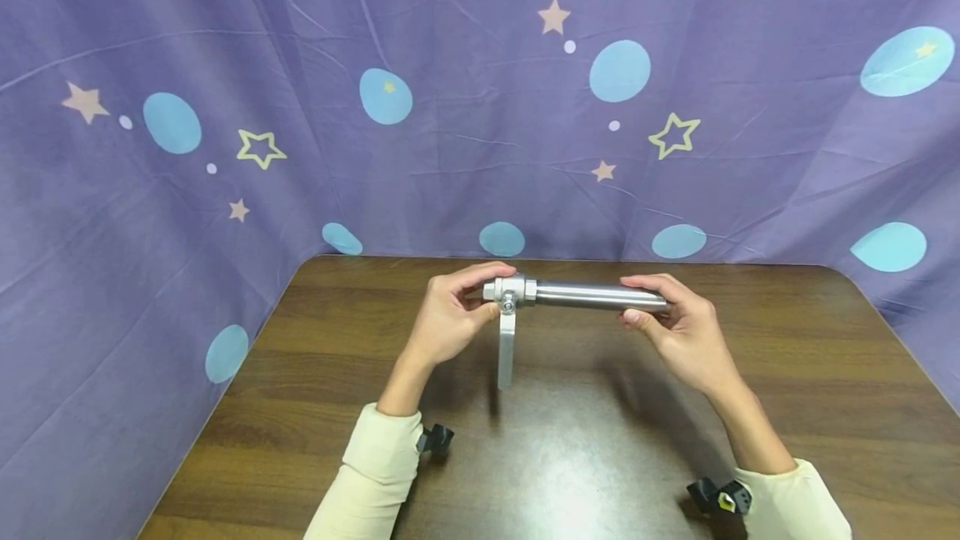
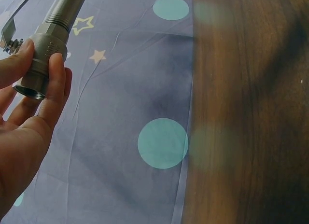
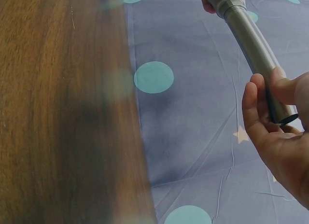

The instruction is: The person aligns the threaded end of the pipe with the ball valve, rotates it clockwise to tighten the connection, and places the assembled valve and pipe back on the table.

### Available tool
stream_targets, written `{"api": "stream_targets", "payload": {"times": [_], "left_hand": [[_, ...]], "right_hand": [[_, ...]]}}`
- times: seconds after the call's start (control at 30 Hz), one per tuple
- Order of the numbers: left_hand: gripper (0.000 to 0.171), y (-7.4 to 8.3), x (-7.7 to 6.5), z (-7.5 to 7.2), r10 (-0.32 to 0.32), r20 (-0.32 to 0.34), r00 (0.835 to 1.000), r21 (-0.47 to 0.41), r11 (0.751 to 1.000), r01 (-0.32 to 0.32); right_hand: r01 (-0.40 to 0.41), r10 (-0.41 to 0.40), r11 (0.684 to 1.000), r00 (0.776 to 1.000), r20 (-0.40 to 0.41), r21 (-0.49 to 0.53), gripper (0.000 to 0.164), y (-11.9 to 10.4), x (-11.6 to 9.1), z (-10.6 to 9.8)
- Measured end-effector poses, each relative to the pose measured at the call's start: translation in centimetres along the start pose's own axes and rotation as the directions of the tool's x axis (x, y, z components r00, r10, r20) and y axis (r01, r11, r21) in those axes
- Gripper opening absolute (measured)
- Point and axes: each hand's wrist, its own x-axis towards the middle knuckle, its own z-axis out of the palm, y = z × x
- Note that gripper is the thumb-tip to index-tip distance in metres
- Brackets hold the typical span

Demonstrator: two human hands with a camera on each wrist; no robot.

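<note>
A metal ball valve (image 1: 514, 287) with a flat lever handle (image 1: 506, 352) is joined to a straight steel pipe (image 1: 581, 295). Both hands hold the assembly level above the table. My left hand (image 1: 448, 319) grips the valve body at the left end, thumb in front and fingers behind. In the left wrist view the valve's open threaded end (image 2: 32, 91) shows between thumb and fingers. My right hand (image 1: 690, 336) pinches the far right end of the pipe between thumb and fingers. The lever hangs down toward me, at right angles to the pipe.
A dark brown wooden table (image 1: 315, 407) lies below, with a bright glare spot near its front. A purple curtain (image 1: 450, 165) with stars and blue dots rises behind and along the sides. Black wrist mounts (image 1: 435, 439) sit at both cream sleeves (image 1: 375, 465).
</note>
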Motion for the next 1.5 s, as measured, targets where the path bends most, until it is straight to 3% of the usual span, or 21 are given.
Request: {"api": "stream_targets", "payload": {"times": [0.23,0.9,1.17,1.5], "left_hand": [[0.051,-0.06,0.16,-0.03,0.007,0.001,1.000,-0.001,1.000,-0.007],[0.050,-0.06,0.01,-0.07,-0.012,-0.003,1.000,0.000,1.000,0.012],[0.051,0.06,0.07,-0.04,0.002,-0.007,1.000,0.001,1.000,-0.002],[0.051,-0.02,0.03,-0.05,-0.004,-0.011,1.000,0.004,1.000,0.004]], "right_hand": [[-0.023,0.023,0.999,1.000,0.012,0.022,0.044,-0.09,0.04,0.03],[-0.031,0.034,0.996,0.999,0.028,-0.085,0.038,0.00,-0.16,-0.08],[-0.040,0.040,0.999,0.999,0.021,0.008,0.036,-0.15,-0.11,0.09],[-0.013,0.013,1.000,0.999,0.040,-0.007,0.050,-0.25,-0.19,0.19]]}}
